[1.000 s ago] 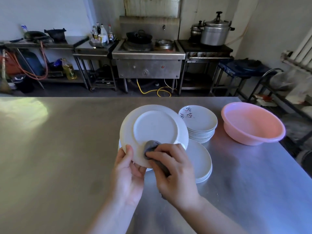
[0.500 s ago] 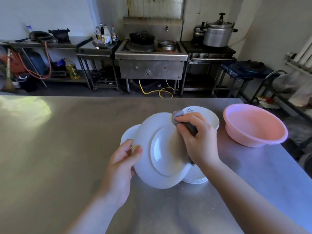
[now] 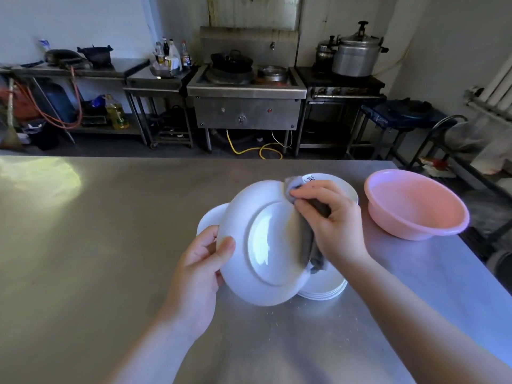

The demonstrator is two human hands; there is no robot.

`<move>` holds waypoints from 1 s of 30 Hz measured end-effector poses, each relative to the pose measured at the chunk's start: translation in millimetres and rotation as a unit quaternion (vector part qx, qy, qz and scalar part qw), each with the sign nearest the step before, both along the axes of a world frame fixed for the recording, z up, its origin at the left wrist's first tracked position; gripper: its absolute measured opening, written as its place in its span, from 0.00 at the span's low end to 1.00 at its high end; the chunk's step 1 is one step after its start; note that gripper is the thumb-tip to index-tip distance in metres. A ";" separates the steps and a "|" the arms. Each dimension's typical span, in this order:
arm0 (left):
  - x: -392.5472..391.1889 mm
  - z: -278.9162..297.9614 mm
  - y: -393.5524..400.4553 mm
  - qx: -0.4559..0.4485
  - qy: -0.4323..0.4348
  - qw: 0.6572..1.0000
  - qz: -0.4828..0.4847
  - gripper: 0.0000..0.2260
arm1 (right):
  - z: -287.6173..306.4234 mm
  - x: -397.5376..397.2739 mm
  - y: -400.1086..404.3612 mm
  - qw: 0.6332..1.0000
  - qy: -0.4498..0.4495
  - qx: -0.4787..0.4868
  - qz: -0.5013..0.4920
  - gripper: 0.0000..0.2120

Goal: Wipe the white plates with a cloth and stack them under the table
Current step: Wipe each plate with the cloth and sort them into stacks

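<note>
Left hand [image 3: 203, 261] gripping the near-left rim of a white plate [image 3: 260, 245], thumb curled over the rim's face and fingers behind it; the plate is held tilted above the steel table [image 3: 110, 245], what looks like its underside and foot ring turned towards the camera. Right hand [image 3: 332, 223] closed around a grey cloth [image 3: 304, 245], pressing it against the plate's right portion, with one end of the cloth bunched at the upper rim and the other hanging past the lower right edge. Behind and beneath the held plate, a low stack of white plates [image 3: 324, 289] rests on the table, and a further stack [image 3: 346, 189] lies just beyond the right hand. A pink basin [image 3: 415, 206] stands near the table's right edge, apart from the plates.

Judged technique: the rim grip should remain firm at the edge only, so the cloth can sweep the whole face; rotating the plate within the left hand would bring the unwiped left portion under the cloth. Wet glaze is likely slippery, so the plate is best kept low over the table. The space under the table is not in view.

Writing: dark and red handwritten marks appear on the top plate of the far stack, mostly hidden by the cloth and not legible
</note>
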State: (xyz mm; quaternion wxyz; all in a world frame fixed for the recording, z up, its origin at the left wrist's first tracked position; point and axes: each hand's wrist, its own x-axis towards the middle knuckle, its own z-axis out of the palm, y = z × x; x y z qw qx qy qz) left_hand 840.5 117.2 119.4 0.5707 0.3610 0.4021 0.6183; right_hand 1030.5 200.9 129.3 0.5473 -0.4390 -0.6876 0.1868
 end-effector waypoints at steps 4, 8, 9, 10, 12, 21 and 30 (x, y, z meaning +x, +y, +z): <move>5.7 1.5 2.8 0.001 -0.107 0.992 0.063 0.02 | -20.7 8.9 -18.3 0.997 0.034 -0.028 -0.063 0.12; 17.1 1.1 6.1 0.001 -0.172 0.981 0.094 0.03 | -42.7 -10.4 -47.9 0.994 0.064 -0.002 -0.085 0.08; 20.7 0.7 7.0 0.003 -0.179 0.979 0.100 0.04 | -46.1 -16.2 -53.0 0.995 0.056 0.018 -0.081 0.07; 24.0 0.4 7.5 0.004 -0.188 0.977 0.104 0.06 | -48.6 -22.2 -57.0 0.995 0.044 0.037 -0.078 0.06; 30.6 0.6 7.8 -0.001 -0.204 0.973 0.106 0.09 | -49.9 -34.8 -61.7 0.996 0.021 0.058 -0.059 0.06; 37.0 -0.2 4.3 -0.009 -0.182 0.979 0.091 0.05 | -37.1 -54.3 -62.0 0.987 -0.070 0.143 -0.004 0.09; 18.3 6.6 9.0 0.034 -0.105 0.983 0.144 0.15 | -48.6 -17.9 -53.9 0.992 0.003 0.092 -0.084 0.06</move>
